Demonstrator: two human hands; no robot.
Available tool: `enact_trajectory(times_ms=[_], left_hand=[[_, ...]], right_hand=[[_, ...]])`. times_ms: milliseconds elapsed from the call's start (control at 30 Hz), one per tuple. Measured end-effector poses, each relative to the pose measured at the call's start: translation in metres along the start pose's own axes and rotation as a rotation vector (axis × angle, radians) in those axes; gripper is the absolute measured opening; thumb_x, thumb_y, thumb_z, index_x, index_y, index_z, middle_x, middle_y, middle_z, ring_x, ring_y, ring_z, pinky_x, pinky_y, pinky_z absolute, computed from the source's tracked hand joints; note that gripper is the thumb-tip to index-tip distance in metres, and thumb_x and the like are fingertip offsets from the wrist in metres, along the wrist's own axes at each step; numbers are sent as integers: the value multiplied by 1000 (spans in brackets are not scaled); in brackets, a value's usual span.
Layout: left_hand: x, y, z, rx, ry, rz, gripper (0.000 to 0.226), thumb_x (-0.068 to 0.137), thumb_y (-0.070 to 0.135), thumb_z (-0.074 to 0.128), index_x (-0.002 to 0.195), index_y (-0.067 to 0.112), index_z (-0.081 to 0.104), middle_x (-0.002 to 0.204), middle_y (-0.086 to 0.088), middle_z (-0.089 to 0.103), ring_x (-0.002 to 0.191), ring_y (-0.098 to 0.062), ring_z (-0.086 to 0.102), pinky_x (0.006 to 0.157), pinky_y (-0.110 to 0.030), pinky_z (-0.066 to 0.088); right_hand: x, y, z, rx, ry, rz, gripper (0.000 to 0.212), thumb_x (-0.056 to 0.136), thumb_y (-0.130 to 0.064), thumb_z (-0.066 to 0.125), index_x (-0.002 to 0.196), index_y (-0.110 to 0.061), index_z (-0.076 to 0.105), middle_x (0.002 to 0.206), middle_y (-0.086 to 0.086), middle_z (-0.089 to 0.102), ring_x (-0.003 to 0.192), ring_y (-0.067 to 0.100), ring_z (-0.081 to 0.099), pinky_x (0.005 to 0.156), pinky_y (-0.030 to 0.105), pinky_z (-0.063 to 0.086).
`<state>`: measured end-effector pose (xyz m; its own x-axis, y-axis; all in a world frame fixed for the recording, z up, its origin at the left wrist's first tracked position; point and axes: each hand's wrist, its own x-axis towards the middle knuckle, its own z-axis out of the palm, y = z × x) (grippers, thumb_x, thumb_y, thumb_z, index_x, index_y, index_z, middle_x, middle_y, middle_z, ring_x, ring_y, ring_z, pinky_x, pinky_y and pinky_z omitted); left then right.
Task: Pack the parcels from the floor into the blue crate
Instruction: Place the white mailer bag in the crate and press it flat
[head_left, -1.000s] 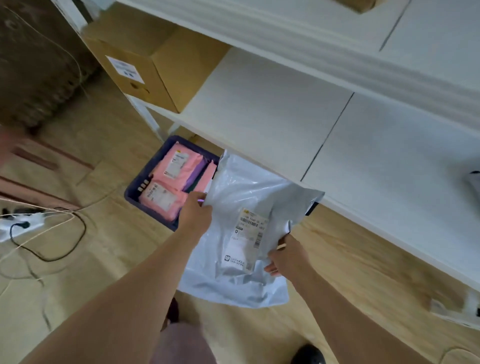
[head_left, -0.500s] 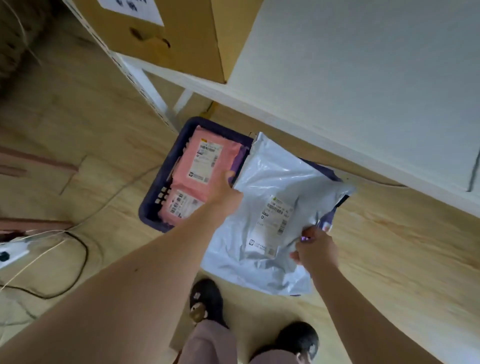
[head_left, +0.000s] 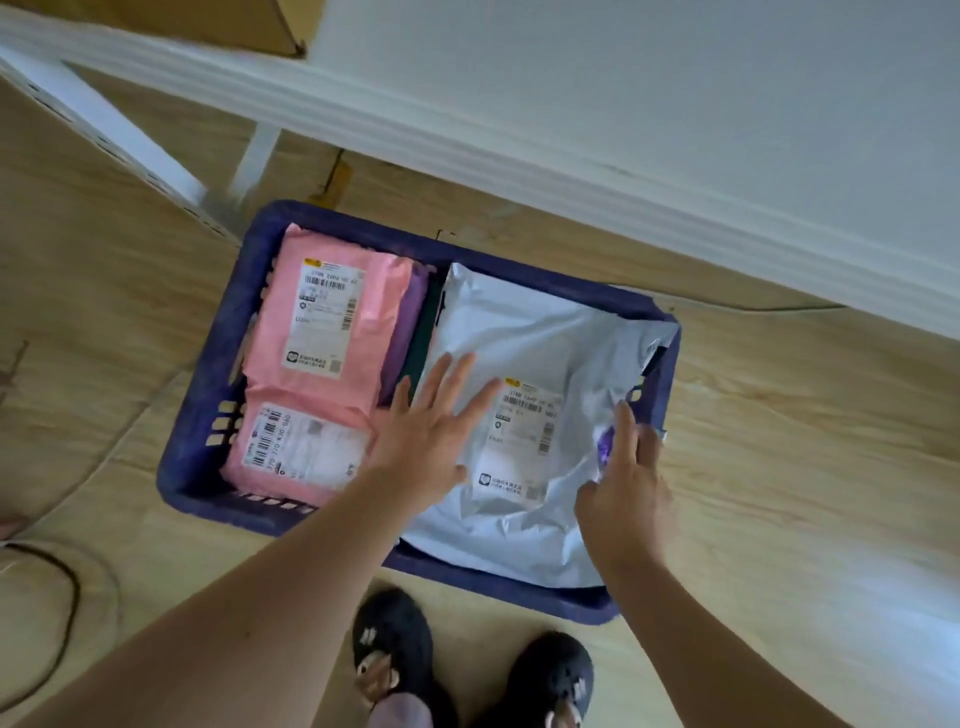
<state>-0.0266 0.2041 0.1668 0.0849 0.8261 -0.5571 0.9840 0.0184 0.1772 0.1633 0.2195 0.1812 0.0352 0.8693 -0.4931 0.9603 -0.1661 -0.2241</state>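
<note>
Head view: the blue crate (head_left: 195, 467) sits on the wood floor (head_left: 779, 441), close to a white shelf (head_left: 623, 78). A big white parcel (head_left: 524, 332) lies in the right half of the crate, and its near edge hangs over the rim. The left hand (head_left: 426, 436) lies flat on it with fingers spread wide and grips nothing. The right hand (head_left: 623, 488) rests on the parcel's right side, fingers nearly straight, not gripping. In the left half lie the far pink parcel (head_left: 337, 322) and the near pink parcel (head_left: 301, 447), with a purple parcel (head_left: 408, 322) tucked beside them.
</note>
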Motion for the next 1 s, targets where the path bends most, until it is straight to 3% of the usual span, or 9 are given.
enact_trajectory(times_ms=[67, 167, 267, 400, 467, 533, 633, 767, 1000], left_hand=[[4, 1, 15, 125, -116, 31, 119, 77, 51, 67, 142, 31, -30, 142, -7, -47, 138, -29, -33, 115, -55, 3], [18, -1, 26, 193, -153, 10, 130, 71, 57, 70, 134, 29, -41, 133, -10, -53, 128, -31, -42, 114, -57, -3], [25, 1, 30, 213, -128, 5, 134, 69, 56, 73, 135, 30, -40, 136, -11, -51, 126, -30, -43, 112, -56, -9], [27, 0, 34, 246, -123, 3, 137, 64, 57, 75, 132, 29, -41, 143, -13, -46, 132, -32, -38, 113, -56, -6], [27, -1, 36, 259, -132, 8, 138, 64, 58, 75, 133, 29, -41, 145, -14, -44, 135, -34, -36, 113, -56, -6], [27, -2, 37, 254, -135, 3, 139, 63, 60, 74, 134, 28, -41, 141, -15, -47, 130, -34, -40, 112, -57, -7], [28, 0, 39, 250, -120, -2, 139, 64, 60, 74, 136, 27, -40, 140, -15, -48, 130, -34, -40, 110, -55, -12], [32, -2, 44, 232, -110, 11, 140, 61, 64, 73, 137, 27, -39, 142, -14, -47, 134, -34, -38, 105, -52, -16], [43, -14, 67, 220, -97, 40, 141, 57, 64, 75, 140, 27, -33, 137, -12, -48, 131, -29, -39, 106, -43, -17]], right_hand=[[1, 4, 7, -161, 162, -227, 97, 68, 0, 65, 148, -29, 19, 152, 6, 27, 121, 33, 48, 67, 35, 53], [23, 0, 11, -122, 391, -359, 95, 59, -2, 75, 142, -22, 34, 150, 13, 33, 123, 36, 49, 87, 46, 53], [40, -4, 22, -368, 242, -548, 83, 66, -14, 76, 141, -11, 40, 152, 16, 30, 139, 35, 32, 111, 46, 29], [50, 12, 41, -490, -156, -194, 78, 88, -30, 56, 148, -4, 15, 157, 17, 10, 147, 31, 0, 120, 39, -2], [44, 10, 39, -441, -104, -191, 74, 89, -24, 54, 149, -4, 14, 157, 20, 9, 147, 33, 2, 119, 39, 1], [35, -2, 33, -314, 64, -350, 78, 86, -16, 56, 150, -5, 12, 157, 21, 5, 147, 34, 4, 118, 40, 3], [19, -14, 32, -302, -136, -525, 95, 90, -29, 56, 148, -14, -17, 156, 15, -22, 145, 31, -17, 115, 39, -11], [25, -7, 61, -417, -278, -340, 127, 74, -54, 69, 139, -23, -36, 153, 21, -26, 145, 39, -12, 118, 45, -2], [37, -8, 96, -429, -268, -269, 135, 70, -48, 75, 139, -23, -38, 152, 24, -25, 144, 41, -11, 118, 49, 0]])
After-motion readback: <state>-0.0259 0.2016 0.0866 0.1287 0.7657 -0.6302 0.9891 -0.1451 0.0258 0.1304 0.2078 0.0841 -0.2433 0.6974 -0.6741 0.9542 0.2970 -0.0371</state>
